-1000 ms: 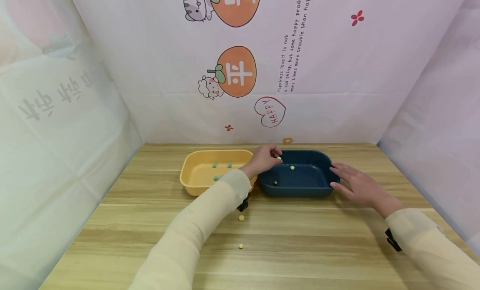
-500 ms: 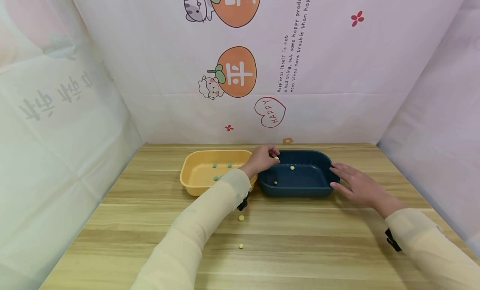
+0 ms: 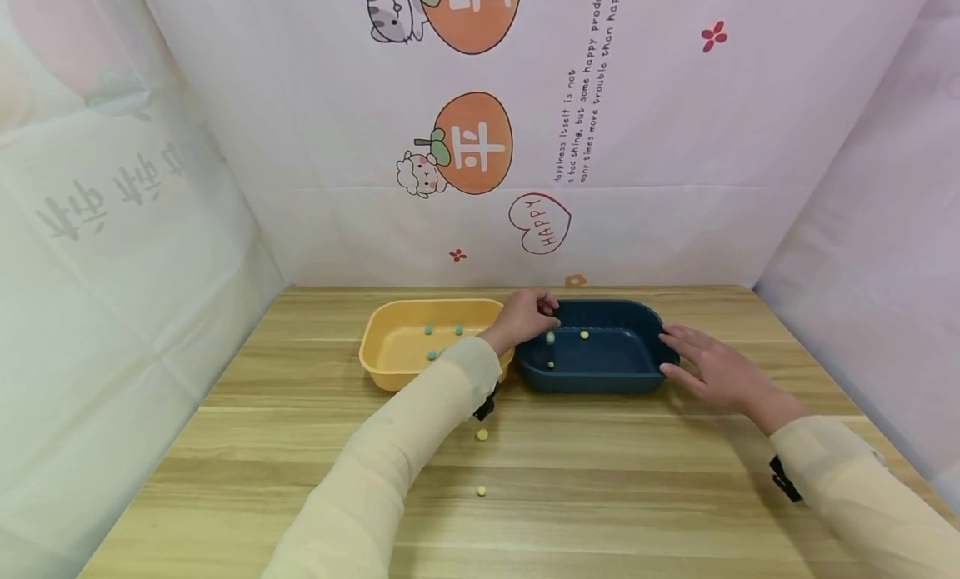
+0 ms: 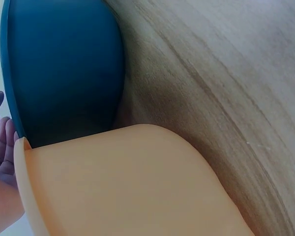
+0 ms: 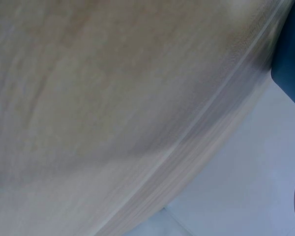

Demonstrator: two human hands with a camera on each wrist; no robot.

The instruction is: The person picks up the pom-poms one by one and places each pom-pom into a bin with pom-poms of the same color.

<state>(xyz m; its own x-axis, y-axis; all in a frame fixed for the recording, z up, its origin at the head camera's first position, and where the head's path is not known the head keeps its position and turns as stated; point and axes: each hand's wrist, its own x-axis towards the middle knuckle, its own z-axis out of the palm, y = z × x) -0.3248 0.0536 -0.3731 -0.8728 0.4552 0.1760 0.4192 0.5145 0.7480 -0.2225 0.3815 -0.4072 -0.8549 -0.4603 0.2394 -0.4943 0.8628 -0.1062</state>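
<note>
My left hand [image 3: 525, 316] is over the left end of the blue bin [image 3: 592, 384], thumb and fingertips apart with nothing seen between them. Just beneath it a small yellow ball [image 3: 550, 337], slightly blurred, is in the air or at the bin's floor; I cannot tell which. A second yellow ball [image 3: 584, 335] and a darker yellowish one [image 3: 551, 365] lie inside that bin. Straight fingers of my right hand [image 3: 712, 371] rest against its right rim. In the left wrist view, the left hand [image 4: 2, 162] shows past the bins' rims.
A yellow bin [image 3: 397, 381] touches the blue bin's left side and holds several teal balls [image 3: 429, 331]; my left sleeve hides part of it. Two yellow balls [image 3: 482, 435] lie on the wooden table [image 3: 600, 496] in front. Printed cloth walls [image 3: 645, 229] stand around the table.
The yellow ball pinched in my left hand has left the fingers and dropped below them. Just before, that hand shifted slightly left. The right hand has stayed at the rim.
</note>
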